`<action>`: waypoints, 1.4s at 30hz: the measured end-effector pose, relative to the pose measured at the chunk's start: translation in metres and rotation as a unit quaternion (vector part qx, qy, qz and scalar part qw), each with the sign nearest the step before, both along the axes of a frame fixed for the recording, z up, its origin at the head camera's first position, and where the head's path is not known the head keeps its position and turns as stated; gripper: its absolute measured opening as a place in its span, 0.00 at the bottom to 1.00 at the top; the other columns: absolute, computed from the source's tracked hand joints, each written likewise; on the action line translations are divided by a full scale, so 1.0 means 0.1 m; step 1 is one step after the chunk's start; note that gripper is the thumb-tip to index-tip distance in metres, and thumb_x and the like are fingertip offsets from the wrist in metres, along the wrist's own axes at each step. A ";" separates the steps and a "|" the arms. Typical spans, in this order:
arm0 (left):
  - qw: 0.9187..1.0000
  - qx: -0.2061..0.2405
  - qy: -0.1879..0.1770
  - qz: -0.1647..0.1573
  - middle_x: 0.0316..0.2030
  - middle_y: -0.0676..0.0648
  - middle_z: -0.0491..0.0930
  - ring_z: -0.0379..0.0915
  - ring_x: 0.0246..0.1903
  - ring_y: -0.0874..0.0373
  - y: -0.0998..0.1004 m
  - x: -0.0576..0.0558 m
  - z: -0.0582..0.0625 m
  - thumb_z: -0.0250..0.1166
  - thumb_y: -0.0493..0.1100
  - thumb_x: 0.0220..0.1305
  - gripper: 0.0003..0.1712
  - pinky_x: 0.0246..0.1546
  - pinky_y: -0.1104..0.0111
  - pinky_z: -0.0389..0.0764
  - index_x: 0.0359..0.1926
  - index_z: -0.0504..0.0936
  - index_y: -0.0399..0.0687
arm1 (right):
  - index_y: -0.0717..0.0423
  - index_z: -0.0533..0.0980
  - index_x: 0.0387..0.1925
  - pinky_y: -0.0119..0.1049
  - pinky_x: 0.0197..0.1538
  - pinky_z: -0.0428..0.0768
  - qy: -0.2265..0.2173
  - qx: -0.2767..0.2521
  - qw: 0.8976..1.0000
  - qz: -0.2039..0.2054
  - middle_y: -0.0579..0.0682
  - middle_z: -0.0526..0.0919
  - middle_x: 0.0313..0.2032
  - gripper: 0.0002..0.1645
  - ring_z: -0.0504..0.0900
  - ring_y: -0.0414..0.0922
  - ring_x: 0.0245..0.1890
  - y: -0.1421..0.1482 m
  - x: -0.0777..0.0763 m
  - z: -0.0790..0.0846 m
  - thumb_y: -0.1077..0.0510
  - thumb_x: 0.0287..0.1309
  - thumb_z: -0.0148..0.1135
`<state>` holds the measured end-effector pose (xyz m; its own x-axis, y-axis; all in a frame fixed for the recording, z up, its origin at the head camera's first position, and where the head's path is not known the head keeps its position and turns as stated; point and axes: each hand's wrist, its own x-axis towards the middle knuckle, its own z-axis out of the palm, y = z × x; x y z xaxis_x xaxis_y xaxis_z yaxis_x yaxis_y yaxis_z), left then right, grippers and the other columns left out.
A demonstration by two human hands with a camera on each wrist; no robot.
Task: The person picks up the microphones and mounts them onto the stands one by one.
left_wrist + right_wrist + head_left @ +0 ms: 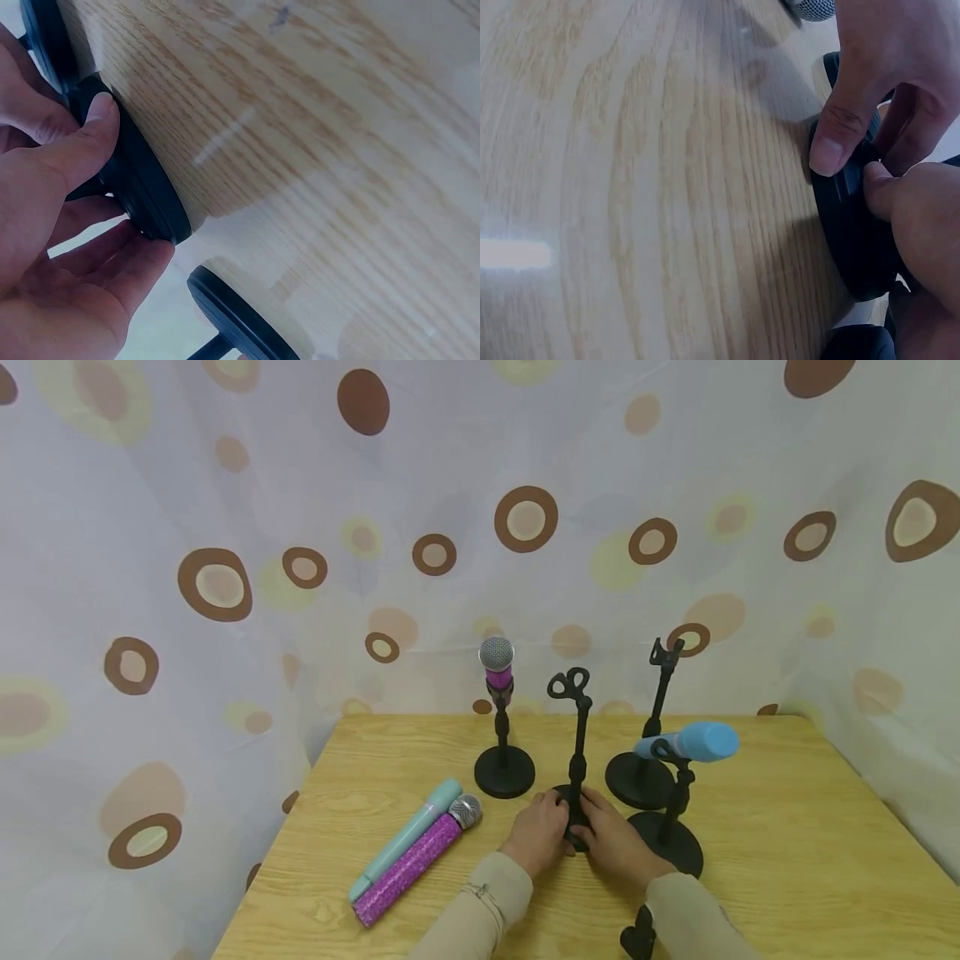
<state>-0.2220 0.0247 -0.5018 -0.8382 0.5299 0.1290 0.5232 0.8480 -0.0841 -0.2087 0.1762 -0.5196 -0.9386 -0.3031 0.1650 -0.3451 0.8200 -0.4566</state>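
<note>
Between my hands stands a black desktop microphone stand [580,735], its post upright and its clip holding no microphone. My left hand [537,835] grips the left side of its round base [146,180]; in the left wrist view the thumb lies over the rim, with fingers at the edge. From the right, my right hand [618,845] holds the same base, thumb toward the near side. Behind and left, another stand [505,772] bears a purple microphone [498,677]. Close to my right hand, a stand [678,839] carries a blue microphone [693,742].
A turquoise microphone [412,837] and a glittery purple microphone [412,867] lie side by side on the wooden table [315,843]. Back right stands another black stand [660,697] with a bare clip. A black clip-like part [637,935] shows near my right sleeve. Patterned cloth [450,460] surrounds the table.
</note>
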 end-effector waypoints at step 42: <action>0.985 0.080 -0.123 -0.087 0.64 0.46 0.75 0.74 0.61 0.57 -0.27 0.28 -0.01 0.80 0.49 0.47 0.38 0.60 0.71 0.76 0.60 0.78 0.44 | 0.68 0.75 0.60 0.50 0.61 0.78 0.065 0.064 0.995 -0.038 0.61 0.73 0.65 0.34 0.74 0.57 0.64 -0.13 0.71 -0.08 0.49 0.60 0.68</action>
<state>-0.1942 -0.0026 -0.5032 -0.7528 0.6578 0.0263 0.6496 0.7358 0.1914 -0.1380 0.1627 -0.5275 -0.9331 -0.2577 0.2508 -0.3285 0.8945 -0.3031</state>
